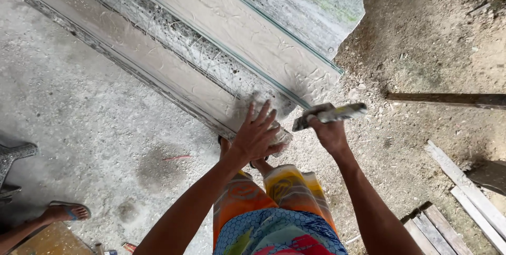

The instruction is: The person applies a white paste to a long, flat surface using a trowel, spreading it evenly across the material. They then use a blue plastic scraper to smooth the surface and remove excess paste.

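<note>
Far left edge: a grey cast piece (pixel 13 155) poked into view. Just below it, another person's foot (pixel 63 213) in a sandal rested on the concrete floor (pixel 95 113), well apart from the work. A small red scrap (pixel 177 157) lay on the floor, near a darker damp patch.

Centre: a long moulding (pixel 211 39), white-grey plaster, ran diagonally from top left down to mid-frame. It had ribbed profiles, thin greenish edges, and loose fibres stuck along one groove. Its near end sat right at the wearer's hands.

Left hand (pixel 256 135): flat on the moulding's near end, fingers spread wide, palm down. A lump of grey-white material showed under it, partly hidden; couldn't tell what it was.

Right hand (pixel 329 131): just beside the left, fist wrapped round the handle of a trowel (pixel 331 114), fingers pressed together around it. Blade was plaster-caked and pointed sideways, level with the moulding's end, held just off it; contact not clear.

Below the hands: wearer's patterned shorts (pixel 279 207), orange, yellow and blue.

Right side: the floor gave way to dirt ground (pixel 421 49) with small rubble. A dark wooden bar (pixel 448 98) lay across it, well apart from the trowel. Pale planks (pixel 466 197) were stacked at the lower right corner, near more timber offcuts.
</note>
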